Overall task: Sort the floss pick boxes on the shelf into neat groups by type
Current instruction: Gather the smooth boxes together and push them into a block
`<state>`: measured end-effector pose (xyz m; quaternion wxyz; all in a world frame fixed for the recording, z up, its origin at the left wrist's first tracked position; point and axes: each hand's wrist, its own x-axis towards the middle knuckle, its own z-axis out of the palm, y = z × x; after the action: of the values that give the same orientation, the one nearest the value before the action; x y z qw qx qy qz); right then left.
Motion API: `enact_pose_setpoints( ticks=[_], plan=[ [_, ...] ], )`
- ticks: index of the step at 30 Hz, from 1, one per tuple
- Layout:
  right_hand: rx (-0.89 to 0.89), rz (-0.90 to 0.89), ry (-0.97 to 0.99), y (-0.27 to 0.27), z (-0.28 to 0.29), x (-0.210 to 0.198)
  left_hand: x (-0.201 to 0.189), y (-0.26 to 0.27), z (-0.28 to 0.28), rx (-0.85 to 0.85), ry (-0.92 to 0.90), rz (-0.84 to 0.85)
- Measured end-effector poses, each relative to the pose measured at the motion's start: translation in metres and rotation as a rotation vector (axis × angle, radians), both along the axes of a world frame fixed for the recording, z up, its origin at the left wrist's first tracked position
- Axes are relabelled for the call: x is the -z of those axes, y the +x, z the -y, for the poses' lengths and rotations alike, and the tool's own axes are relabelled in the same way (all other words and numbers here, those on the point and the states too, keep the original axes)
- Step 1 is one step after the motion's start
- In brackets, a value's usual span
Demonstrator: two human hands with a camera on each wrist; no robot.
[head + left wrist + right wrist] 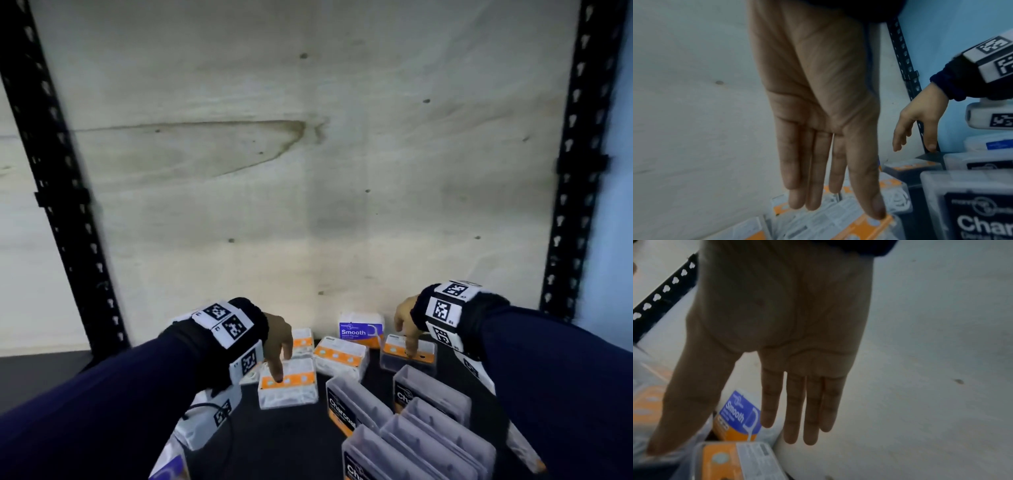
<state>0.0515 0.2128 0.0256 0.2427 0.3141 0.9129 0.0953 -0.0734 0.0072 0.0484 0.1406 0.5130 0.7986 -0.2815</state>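
Now our left hand (277, 337) reaches down, fingers straight, thumb tip on the near orange-banded box (287, 383); our right hand (406, 325), fingers straight too, thumb touching the dark-bottomed orange box (407, 353) by the Smooth box (360, 329). We'd best press lightly and slide each flat along the shelf (281, 442), clear of the Charcoal boxes (356, 404).

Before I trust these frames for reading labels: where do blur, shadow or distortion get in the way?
Head view: wide-angle bending curves the shelf uprights, edges smear, yet the Smooth box reads. Left wrist view: motion blur softens the left hand; the Charcoal box is cropped. Right wrist view: the right hand is dark, backlit by the wall.
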Motion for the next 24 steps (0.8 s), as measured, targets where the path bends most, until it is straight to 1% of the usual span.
enact_pose_setpoints(
  ticks=[2,4,5,7,9,10,12,14,17,18,21,24],
  plan=[
    [-0.004,0.032,0.044,-0.023,-0.056,0.036,0.005,-0.002,-0.001,0.026,0.003,-0.001],
    [0.025,0.094,0.007,-0.043,-0.104,0.072,0.009,-0.004,-0.001,0.038,-0.014,-0.003],
    [0.032,0.125,0.007,-0.047,-0.118,0.085,0.011,-0.006,-0.003,0.040,-0.022,-0.004],
    [0.022,0.156,0.057,-0.049,-0.129,0.097,0.013,-0.009,-0.006,0.056,-0.026,-0.017],
    [0.011,0.158,0.087,-0.045,-0.115,0.089,0.015,-0.009,-0.010,0.082,-0.022,-0.038],
    [0.009,0.152,0.094,-0.040,-0.098,0.078,0.015,-0.008,-0.012,0.100,-0.025,-0.047],
    [0.031,0.113,0.032,-0.027,-0.051,0.046,0.015,-0.006,-0.016,0.136,-0.048,-0.077],
    [0.097,0.094,-0.070,-0.018,-0.026,0.026,0.018,-0.005,-0.020,0.151,-0.086,-0.105],
    [0.142,-0.024,-0.188,-0.009,-0.023,0.011,0.022,-0.006,-0.026,0.166,-0.119,-0.138],
    [0.137,-0.048,-0.186,-0.006,-0.022,0.005,0.024,-0.006,-0.027,0.172,-0.117,-0.150],
    [0.068,-0.107,-0.076,0.001,-0.019,-0.004,0.027,-0.006,-0.029,0.189,-0.120,-0.171],
    [0.104,-0.110,-0.099,0.002,-0.022,0.000,0.026,-0.004,-0.029,0.195,-0.174,-0.182]
  ],
)
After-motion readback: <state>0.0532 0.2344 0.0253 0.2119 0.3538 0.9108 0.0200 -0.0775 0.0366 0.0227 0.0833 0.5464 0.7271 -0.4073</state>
